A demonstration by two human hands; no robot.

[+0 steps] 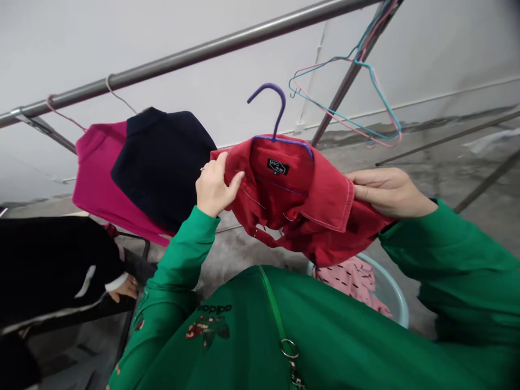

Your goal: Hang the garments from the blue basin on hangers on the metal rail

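Observation:
A red shirt (329, 189) hangs on a purple hanger (280, 111), whose hook points up and is off the rail. White stitching runs along its collar, and a dark label (278, 167) shows inside the neck. My left hand (215, 187) grips the shoulder beside the collar, thumb in front and fingers partly hidden behind the cloth. On the other side, my right hand (392, 192) pinches the shirt near the collar point, thumb over the fabric. The shirt's lower part droops toward me.
A metal rail (227, 43) slants across the top. A magenta garment (101, 173) and a navy garment (162, 162) hang from it at left. Blue and pink wire hangers (345, 108) hang at right. Below, a basin (400, 298) holds pink cloth (353, 281). At left is another person's hand (124, 287).

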